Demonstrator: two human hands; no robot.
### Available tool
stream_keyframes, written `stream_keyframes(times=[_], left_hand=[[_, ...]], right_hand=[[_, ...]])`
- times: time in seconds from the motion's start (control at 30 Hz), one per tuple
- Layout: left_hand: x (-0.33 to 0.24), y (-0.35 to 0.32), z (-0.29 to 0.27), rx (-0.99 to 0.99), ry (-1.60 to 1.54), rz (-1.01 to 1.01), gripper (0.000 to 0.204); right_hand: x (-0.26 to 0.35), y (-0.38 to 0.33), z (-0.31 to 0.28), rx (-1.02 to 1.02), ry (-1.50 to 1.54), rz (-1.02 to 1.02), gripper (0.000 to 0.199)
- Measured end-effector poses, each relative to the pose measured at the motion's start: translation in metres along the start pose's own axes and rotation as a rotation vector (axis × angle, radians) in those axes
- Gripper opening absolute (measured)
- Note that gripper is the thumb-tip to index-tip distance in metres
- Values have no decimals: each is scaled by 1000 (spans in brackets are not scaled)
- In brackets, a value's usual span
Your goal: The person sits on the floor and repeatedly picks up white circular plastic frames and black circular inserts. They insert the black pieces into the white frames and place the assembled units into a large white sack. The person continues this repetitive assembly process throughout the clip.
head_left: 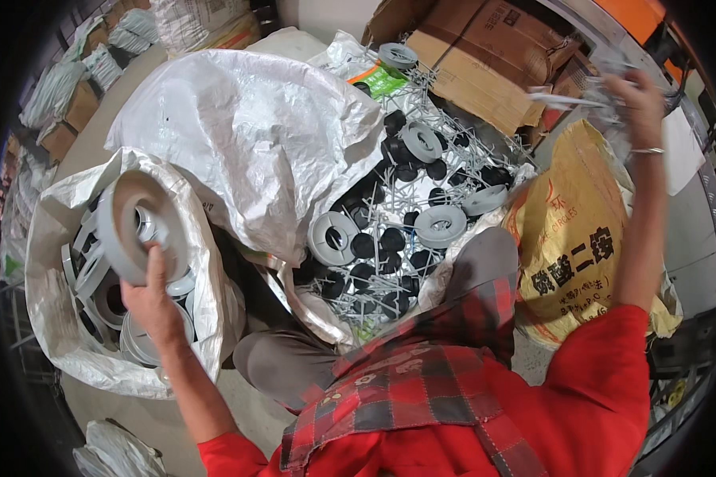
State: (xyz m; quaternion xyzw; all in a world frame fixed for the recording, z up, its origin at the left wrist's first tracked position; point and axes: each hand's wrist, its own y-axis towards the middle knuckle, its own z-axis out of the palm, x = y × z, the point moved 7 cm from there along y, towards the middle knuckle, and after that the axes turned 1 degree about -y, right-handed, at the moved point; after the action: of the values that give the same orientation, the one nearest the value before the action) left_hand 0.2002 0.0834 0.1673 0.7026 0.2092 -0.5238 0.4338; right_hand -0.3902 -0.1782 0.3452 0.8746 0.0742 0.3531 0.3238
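My left hand [153, 306] grips a grey plastic ring [119, 230] with a wide flange, tilted on edge and slightly blurred. It is above an open white woven sack [52, 318] holding several similar grey rings [147, 340]. Out to the far right, my right hand [638, 102] is closed round a bunch of thin whitish sticks [569, 101], smeared by motion, so their exact kind is unclear. Between my hands lies a heap of thin grey plastic sticks [473, 157], round black plastic caps [363, 245] and a few loose grey rings [440, 227].
A large white woven sack [247, 119] spreads behind the heap. At right, a yellow woven sack [565, 238] stands beside my knee, below a cardboard box [485, 60]. Bundled bags [52, 91] and boxes line the far left. A crumpled plastic bag [118, 453] lies at lower left.
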Motion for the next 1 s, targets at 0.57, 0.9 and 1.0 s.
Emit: stream_keyframes(times=[0.57,0.9,1.0], left_hand=[[100,-96,151,276,-464,-549,26],[137,-105,140,262,-130,-642,36],[141,-115,142,334,-58,-653,51]], right_hand=[[6,-197,214,1129,-460,-499,41],[-99,-415,496,1113,-118,-334,62],[-96,-425,501,1263,-371,-151,85]])
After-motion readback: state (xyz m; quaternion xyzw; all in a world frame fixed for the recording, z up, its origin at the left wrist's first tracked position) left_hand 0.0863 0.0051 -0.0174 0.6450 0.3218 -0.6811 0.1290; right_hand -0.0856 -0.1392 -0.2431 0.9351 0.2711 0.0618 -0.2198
